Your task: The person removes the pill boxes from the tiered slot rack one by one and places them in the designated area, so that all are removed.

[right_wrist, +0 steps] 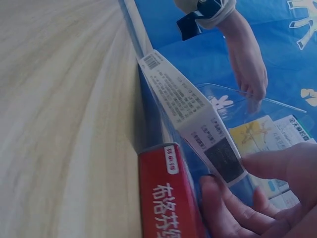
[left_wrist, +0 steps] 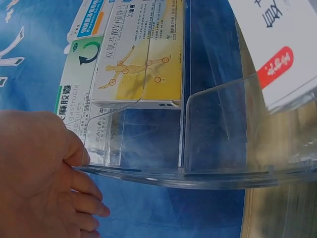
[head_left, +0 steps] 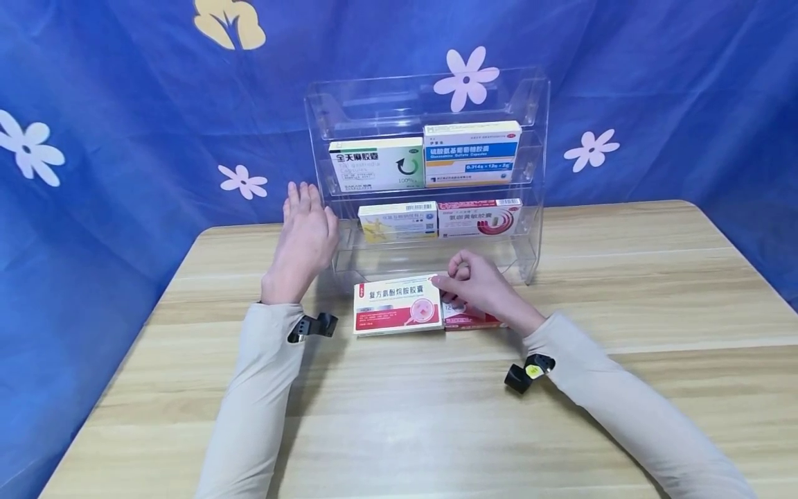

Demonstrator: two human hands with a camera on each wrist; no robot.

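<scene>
A clear acrylic rack (head_left: 430,267) stands upright with medicine boxes on its upper tiers. My left hand (head_left: 305,225) rests against the rack's left side, thumb at the panel's edge in the left wrist view. My right hand (head_left: 483,287) pinches a white-and-red medicine box (head_left: 389,308) at its right end between thumb and fingers. The box is tilted in front of the lowest tier, its printed front facing up toward me. Beside it, partly hidden under my right hand, is a red medicine box (right_wrist: 166,198).
On the upper tier are a white-and-green box (head_left: 374,166) and a white-and-blue box (head_left: 470,159). Below them sit a white-and-yellow box (head_left: 399,225) and a pink-and-white box (head_left: 480,220). The wooden table (head_left: 399,416) ends at a blue flowered cloth (head_left: 156,125).
</scene>
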